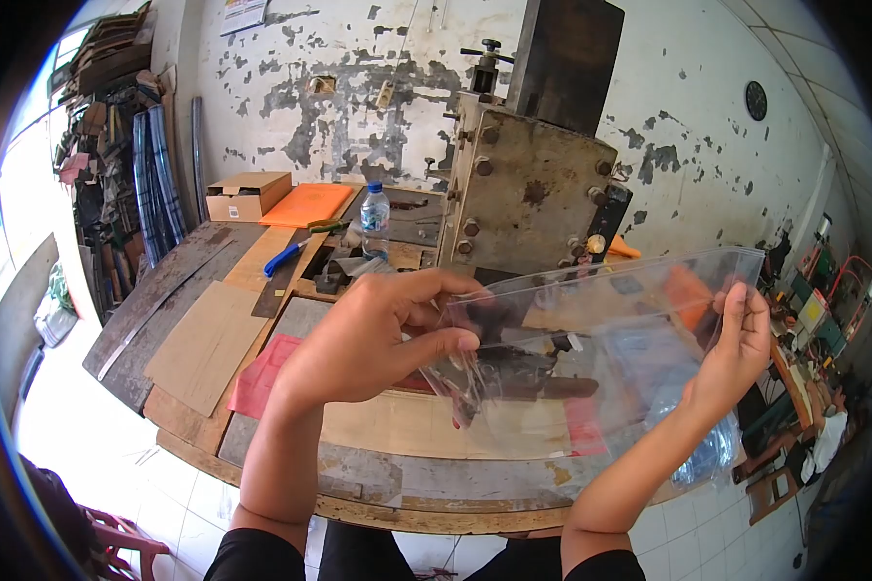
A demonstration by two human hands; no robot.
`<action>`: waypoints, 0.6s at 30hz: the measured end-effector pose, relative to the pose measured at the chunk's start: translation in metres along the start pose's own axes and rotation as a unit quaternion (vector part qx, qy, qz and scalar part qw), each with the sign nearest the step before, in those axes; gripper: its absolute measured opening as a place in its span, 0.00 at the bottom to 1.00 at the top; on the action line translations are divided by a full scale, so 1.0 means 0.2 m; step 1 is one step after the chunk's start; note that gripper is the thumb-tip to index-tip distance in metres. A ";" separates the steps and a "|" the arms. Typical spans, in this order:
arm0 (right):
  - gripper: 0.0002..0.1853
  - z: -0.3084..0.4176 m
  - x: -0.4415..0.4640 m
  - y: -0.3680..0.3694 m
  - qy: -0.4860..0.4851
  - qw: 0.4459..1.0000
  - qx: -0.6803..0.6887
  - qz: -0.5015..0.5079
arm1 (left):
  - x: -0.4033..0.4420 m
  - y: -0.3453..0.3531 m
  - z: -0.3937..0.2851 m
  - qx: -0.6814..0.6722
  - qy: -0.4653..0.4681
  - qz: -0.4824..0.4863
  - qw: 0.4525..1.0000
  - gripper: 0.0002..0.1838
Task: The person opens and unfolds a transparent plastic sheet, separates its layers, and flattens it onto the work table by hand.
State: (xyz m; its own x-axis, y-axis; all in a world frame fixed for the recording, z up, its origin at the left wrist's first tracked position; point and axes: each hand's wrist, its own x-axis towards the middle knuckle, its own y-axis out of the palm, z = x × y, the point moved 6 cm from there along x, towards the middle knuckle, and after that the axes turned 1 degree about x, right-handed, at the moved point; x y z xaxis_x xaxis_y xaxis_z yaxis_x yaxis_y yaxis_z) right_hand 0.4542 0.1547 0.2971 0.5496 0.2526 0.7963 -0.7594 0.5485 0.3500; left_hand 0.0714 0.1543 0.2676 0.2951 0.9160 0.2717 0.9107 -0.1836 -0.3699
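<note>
A clear plastic sheet [610,300] is stretched in the air between my two hands, above the worktable. My left hand [378,334] is closed on its left end, thumb against fingers, and the plastic hangs crumpled below. The upper right corner is pinched in my right hand [736,349]. I cannot tell whether the sheet is a single layer or a sleeve. Behind it, partly blurred by the plastic, a dark metal piece lies over a pale board [388,426]. A pink sheet [262,376] lies left of that board.
A heavy metal press [538,184] stands at the back of the worktable. Left of it are a water bottle [374,225], a blue-handled tool [283,259], an orange folder [305,205] and a cardboard box [249,198]. Brown card [206,347] lies left; clear plastic [712,450] sits at the right edge.
</note>
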 end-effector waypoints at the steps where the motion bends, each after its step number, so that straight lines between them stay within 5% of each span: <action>1: 0.11 0.00 0.00 -0.01 0.000 1.000 0.000 0.000 | 0.01 0.00 0.02 0.000 0.000 0.000 1.000 0.23; 4: 0.12 -0.03 0.01 -0.01 0.042 0.998 0.034 0.015 | 0.01 -0.01 0.00 0.007 0.107 -0.055 0.993 0.26; 6: 0.14 -0.06 0.01 -0.02 0.055 0.998 0.029 0.019 | 0.01 -0.04 -0.04 -0.117 0.174 -0.116 0.971 0.29; 16: 0.15 -0.04 -0.01 0.05 0.092 0.994 0.062 0.017 | 0.05 -0.02 0.01 -0.129 0.153 -0.093 0.975 0.22; 18: 0.16 -0.04 -0.02 0.08 0.107 0.990 0.041 0.084 | 0.05 -0.05 0.01 -0.161 0.164 -0.123 0.965 0.19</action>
State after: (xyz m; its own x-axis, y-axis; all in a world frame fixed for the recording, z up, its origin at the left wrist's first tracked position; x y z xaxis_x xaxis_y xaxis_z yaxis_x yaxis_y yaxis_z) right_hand 0.4431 0.1692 0.2959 0.4672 0.5033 0.7270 -0.8675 0.4199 0.2667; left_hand 0.0640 0.1658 0.2727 0.0853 0.7934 0.6027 0.9921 -0.1235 0.0222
